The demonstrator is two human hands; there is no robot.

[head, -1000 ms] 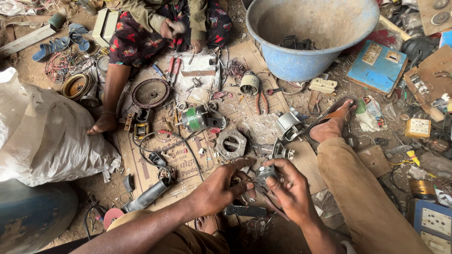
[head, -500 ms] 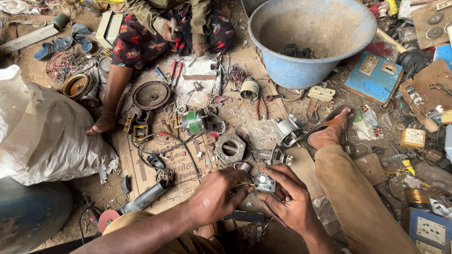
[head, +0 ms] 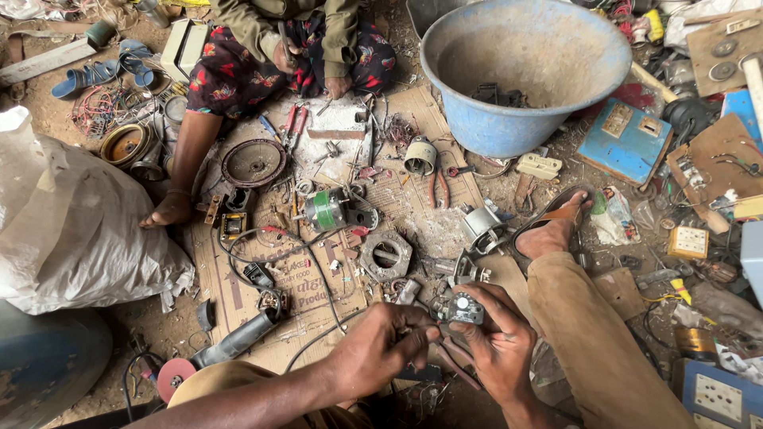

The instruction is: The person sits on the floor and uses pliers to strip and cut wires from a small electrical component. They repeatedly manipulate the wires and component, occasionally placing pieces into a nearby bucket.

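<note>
Grey metal, a small part [head: 462, 308] with a round knob on top is sitting between the two hands, low in the head view and just below the square metal plate [head: 386, 256]. The right hand [head: 499, 346] is cupping the part from the right and beneath, its thumb and fingers curling closed around the body. The left hand [head: 380, 349] is closing in from the left, fingertips pinching narrowly at the part's left edge; what they are gripping there is too small to tell. Pliers [head: 451, 361] are lying under the hands, handles pointing down-right. Above the plate, a green-banded motor [head: 324, 210] is resting on the cardboard [head: 302, 278]. Left of the plate, a grinder [head: 230, 343] is lying at the cardboard's lower edge. Far above and right of the plate, a blue tub [head: 524, 71] is standing; another person is sitting to its left.
</note>
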